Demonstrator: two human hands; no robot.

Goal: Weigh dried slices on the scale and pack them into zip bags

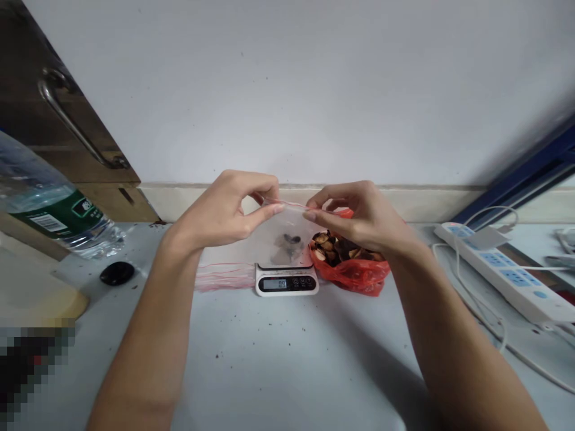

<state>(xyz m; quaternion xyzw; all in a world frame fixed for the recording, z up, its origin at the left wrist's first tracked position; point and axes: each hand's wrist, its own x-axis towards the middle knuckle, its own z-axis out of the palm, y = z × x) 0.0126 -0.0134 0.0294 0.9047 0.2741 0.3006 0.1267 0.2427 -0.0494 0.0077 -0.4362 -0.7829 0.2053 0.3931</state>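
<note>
Plastic pouch (291, 226) pinched by left hand (224, 209) and right hand (359, 216), red bag (359, 276) beside scale (287, 285), bottle (63, 206), power strip (507, 269)

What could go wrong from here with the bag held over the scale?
Left hand and right hand pinch the clear bag only near its top edge, so a slip could drop it; if its mouth is unsealed, which I can't tell, the dark bits might spill.
The bag hangs very close to the scale, so contact could disturb the reading.
The open red bag sits beside the right hand; a knock might scatter its brown pieces.
</note>
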